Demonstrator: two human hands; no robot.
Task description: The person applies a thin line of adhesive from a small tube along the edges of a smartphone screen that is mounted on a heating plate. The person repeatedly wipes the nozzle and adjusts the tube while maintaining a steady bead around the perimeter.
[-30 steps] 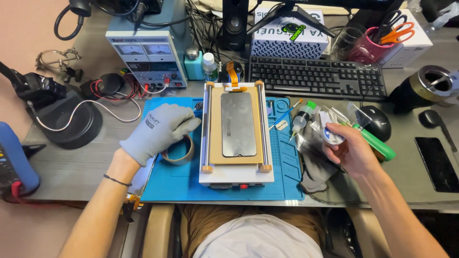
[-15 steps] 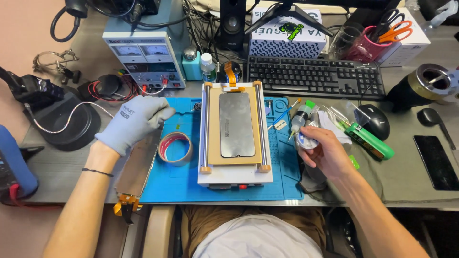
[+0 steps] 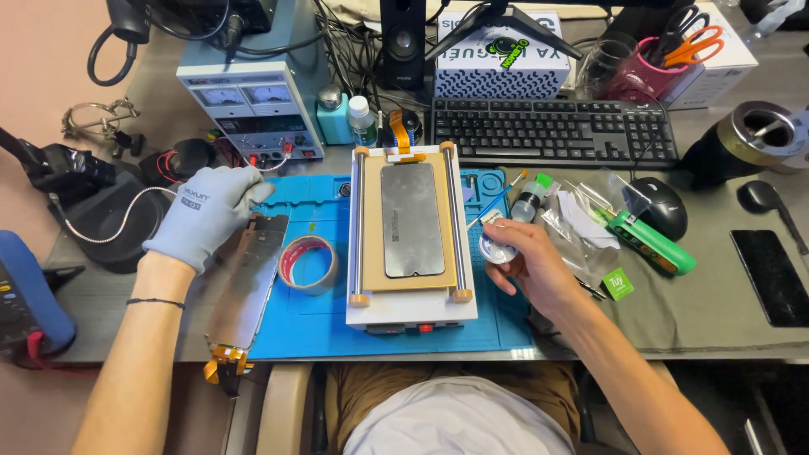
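**Two hands at a screen-repair station, seen from above**

The landmark is the white screen separator [image 3: 410, 253], a flat machine standing on the blue work mat [image 3: 313, 324] in the middle of the bench [image 3: 716, 312]. A dark phone screen [image 3: 411, 219] lies face up on its tan plate, with an orange flex cable at the far end.

Left of the separator, the left hand [image 3: 205, 215] (in a grey work glove) rests palm down on the far end of a long metal phone frame [image 3: 249, 282]; its fingers are spread flat and the grip closes on nothing. The frame runs along the mat's left edge, and its near end, with orange flex parts, overhangs the bench. Between the frame and the separator lies a roll of tape [image 3: 308, 264], just beside the frame.

Right of the separator, the bare right hand [image 3: 527, 263] holds a small round white spool [image 3: 495, 248] between thumb and fingertips, close to the machine's right rail. Just beyond this hand stands a small bottle with a green cap [image 3: 529, 199], next to clear plastic bags [image 3: 581, 223]. Farther right lie a green tool [image 3: 653, 243], a black mouse [image 3: 661, 206] and a dark phone [image 3: 774, 276].

Behind the separator stands a black keyboard [image 3: 552, 133]; behind and to its left, a bench power supply [image 3: 251, 105].
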